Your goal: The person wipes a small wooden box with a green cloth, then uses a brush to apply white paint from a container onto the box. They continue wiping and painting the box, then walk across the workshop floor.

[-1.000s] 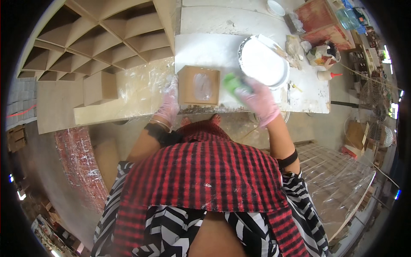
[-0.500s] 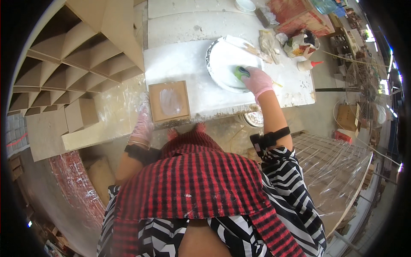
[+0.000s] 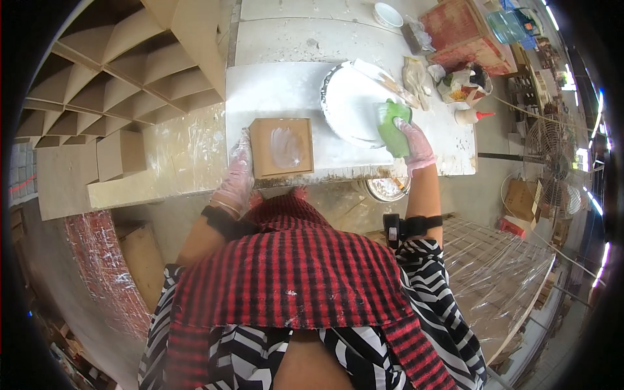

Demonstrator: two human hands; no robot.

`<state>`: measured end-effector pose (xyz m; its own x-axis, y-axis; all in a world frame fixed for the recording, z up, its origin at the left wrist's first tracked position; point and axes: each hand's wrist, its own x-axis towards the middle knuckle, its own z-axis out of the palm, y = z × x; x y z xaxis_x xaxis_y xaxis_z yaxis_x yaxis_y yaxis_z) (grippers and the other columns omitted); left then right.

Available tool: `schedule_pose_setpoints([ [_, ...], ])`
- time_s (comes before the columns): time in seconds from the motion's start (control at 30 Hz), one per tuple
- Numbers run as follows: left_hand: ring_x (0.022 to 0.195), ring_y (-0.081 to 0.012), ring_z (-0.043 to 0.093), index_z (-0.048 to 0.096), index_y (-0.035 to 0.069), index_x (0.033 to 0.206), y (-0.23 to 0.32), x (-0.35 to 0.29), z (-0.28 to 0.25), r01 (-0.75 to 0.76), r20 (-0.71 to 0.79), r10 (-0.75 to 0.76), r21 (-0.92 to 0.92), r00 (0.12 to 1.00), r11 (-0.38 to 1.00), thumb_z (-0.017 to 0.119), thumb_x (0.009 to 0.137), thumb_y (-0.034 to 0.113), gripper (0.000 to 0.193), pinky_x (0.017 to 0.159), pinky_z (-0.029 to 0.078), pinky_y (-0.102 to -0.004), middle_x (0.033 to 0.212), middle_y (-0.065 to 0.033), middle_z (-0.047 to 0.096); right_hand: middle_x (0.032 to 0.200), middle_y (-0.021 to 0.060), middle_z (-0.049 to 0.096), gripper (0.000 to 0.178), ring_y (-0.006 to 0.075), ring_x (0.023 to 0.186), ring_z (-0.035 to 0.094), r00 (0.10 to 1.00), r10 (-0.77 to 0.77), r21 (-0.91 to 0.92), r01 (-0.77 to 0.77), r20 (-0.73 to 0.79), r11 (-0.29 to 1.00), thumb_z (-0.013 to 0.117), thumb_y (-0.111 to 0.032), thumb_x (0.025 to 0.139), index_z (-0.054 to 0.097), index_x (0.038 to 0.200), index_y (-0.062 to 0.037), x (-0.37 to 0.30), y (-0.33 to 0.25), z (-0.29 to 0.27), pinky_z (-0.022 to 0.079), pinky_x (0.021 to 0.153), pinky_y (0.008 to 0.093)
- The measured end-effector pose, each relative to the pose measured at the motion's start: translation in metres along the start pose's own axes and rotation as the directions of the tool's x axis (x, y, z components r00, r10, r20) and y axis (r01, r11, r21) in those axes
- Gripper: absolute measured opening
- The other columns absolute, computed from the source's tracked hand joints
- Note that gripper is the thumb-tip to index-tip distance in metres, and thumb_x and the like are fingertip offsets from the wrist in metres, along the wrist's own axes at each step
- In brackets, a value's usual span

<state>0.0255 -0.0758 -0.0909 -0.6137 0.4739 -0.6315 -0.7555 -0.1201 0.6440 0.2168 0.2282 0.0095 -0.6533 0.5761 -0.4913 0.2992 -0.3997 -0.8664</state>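
I saw the right grip clamped on a green sponge, which blocked the white basin at four o'clock. The left grip lay along the white-smeared brown tray at nine o'clock; whether its fingers pinched, I couldn't tell. A tan-handled tool crossed the basin's one-o'clock rim; past three o'clock was a red-tipped bottle. Brown partitioned shelving rose ten o'clock of the tray. Half a second before, the sponge was farther inside the basin.
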Motion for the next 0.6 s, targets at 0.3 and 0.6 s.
schedule_pose_setpoints([
  [0.3,0.091,-0.0160,0.052,0.052,-0.002,0.114,-0.005,0.013,-0.007,-0.110,-0.006,0.111,0.066,0.994,0.992,0.041,0.094,0.032,0.041,0.080,0.045,-0.0274,0.103,-0.0093,0.056,0.095,0.0078,0.061,0.035,0.0180,0.084,0.060,0.977,-0.145,-0.209,0.176,0.156,0.962,0.060,-0.021,0.082,0.055,0.112,-0.0037,-0.047,0.013,0.099,0.049,0.069,0.0294],
  [0.6,0.085,-0.0140,0.052,0.055,-0.003,0.109,-0.013,0.025,-0.014,-0.118,-0.056,0.124,0.112,0.991,0.987,0.044,0.093,0.033,0.041,0.075,0.045,-0.0271,0.096,-0.0073,0.058,0.090,0.0121,0.060,0.026,0.0314,0.082,0.058,0.754,-0.500,-0.823,0.553,0.425,0.134,0.060,-0.016,0.075,0.060,0.100,-0.0091,-0.052,0.017,0.210,0.048,0.072,0.0371],
])
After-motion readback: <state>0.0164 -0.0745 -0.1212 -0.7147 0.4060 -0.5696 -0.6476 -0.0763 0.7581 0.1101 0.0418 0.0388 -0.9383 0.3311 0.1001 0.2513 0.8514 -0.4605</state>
